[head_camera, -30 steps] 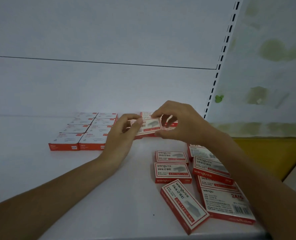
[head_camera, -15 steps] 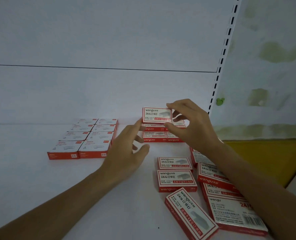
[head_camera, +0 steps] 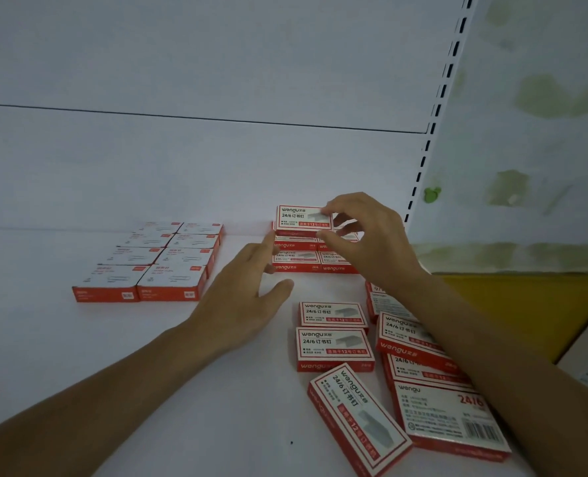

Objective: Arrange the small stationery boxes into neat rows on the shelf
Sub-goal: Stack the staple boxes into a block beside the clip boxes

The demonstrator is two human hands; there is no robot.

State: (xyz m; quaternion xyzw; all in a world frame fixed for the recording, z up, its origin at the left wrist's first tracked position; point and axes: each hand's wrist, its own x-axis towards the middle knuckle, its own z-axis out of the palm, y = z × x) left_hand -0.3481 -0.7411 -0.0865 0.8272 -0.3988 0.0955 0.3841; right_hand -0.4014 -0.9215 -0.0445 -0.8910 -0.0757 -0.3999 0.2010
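A red-and-white staple box (head_camera: 301, 218) lies on top of the neat block of same boxes (head_camera: 296, 261) at the back of the white shelf (head_camera: 79, 356). My right hand (head_camera: 371, 242) pinches the box's right end between index finger and thumb. My left hand (head_camera: 244, 297) is spread, fingers straight, its index fingertip touching the left side of the stack under that box. Several loose staple boxes (head_camera: 334, 349) lie unaligned at the front right, one turned diagonally (head_camera: 358, 414) and a larger one (head_camera: 447, 418) partly under my right forearm.
A tidy two-column block of other red-and-white boxes (head_camera: 148, 266) sits at the left rear. The shelf's back panel is white, with a slotted upright (head_camera: 433, 125) at the right. Beyond it are a stained wall and a yellow surface (head_camera: 526, 304).
The box that both hands held low a second ago now sits on top of the back stack. My left hand has let go and spread; my right hand still pinches it.
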